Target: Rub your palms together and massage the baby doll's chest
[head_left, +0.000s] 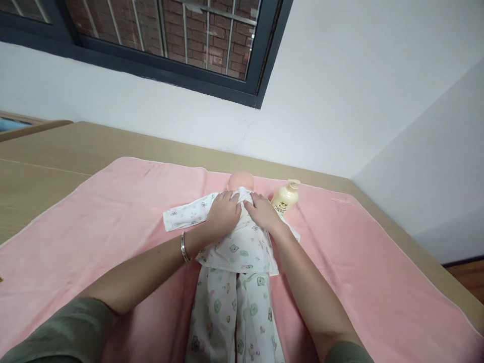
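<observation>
A baby doll lies on its back, its bald head [241, 180] pointing away from me. It wears a white long-sleeved top [242, 249] and white trousers [217, 302], both printed with small green and pink figures. My left hand [224, 213] lies on the upper left of the top, fingers stretched toward the collar. On the other side of the chest, my right hand [263, 209] rests with its fingers spread. Both palms face down and hide part of the doll's chest and shoulders. The left sleeve of the top stretches out sideways; the right one is partly behind my forearm.
A pink mat [128, 217] lies under the doll on a wooden table [49, 151]. Close to my right hand stands a cream pump bottle [286, 196]. White walls [321, 91] and a dark-framed window [170, 63] with bars bound the table's far side.
</observation>
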`<move>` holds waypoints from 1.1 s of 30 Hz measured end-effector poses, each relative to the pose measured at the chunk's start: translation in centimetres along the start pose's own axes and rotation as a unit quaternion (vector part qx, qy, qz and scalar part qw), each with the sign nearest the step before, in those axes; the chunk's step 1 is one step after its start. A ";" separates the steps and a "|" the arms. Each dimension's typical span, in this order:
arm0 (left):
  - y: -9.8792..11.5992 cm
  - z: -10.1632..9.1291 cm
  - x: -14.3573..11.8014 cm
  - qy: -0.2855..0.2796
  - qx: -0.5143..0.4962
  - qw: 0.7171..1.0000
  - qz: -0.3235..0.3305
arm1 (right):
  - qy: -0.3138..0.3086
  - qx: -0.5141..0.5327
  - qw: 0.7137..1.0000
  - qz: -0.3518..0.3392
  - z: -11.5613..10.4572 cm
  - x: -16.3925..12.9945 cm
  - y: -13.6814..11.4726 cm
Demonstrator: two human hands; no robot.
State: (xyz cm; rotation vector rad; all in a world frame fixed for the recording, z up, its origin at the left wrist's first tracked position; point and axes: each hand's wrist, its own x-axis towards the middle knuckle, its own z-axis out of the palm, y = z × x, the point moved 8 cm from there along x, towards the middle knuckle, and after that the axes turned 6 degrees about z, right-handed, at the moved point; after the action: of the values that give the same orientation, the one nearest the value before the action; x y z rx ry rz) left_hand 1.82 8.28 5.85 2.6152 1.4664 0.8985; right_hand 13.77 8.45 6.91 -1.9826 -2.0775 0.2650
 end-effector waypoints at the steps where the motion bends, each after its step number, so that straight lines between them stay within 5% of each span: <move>1: -0.3 0.0 0.2 -0.010 -0.010 1.000 -0.010 | 0.012 -0.025 1.000 0.011 0.1 -0.3 -0.3; 8: -2.6 0.4 1.2 -0.071 -0.038 0.995 -0.064 | 0.021 -0.093 0.995 0.015 0.6 -2.3 -2.9; 17: 1.4 -0.2 -0.9 -0.017 0.072 0.997 0.012 | 0.029 -0.011 1.000 0.003 -0.1 0.6 0.2; 27: -2.3 0.9 1.3 -0.102 -0.033 0.993 -0.040 | 0.080 -0.172 0.981 0.041 -0.5 -3.3 -3.5; 33: 0.3 0.2 -0.4 -0.055 0.027 0.998 -0.006 | 0.035 -0.059 0.998 0.001 -0.3 -0.8 -1.3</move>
State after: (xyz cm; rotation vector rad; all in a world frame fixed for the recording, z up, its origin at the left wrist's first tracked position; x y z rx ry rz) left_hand 2.02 7.85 5.59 2.6429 1.4994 0.7109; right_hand 12.67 7.59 7.54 -2.0297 -2.0914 0.0721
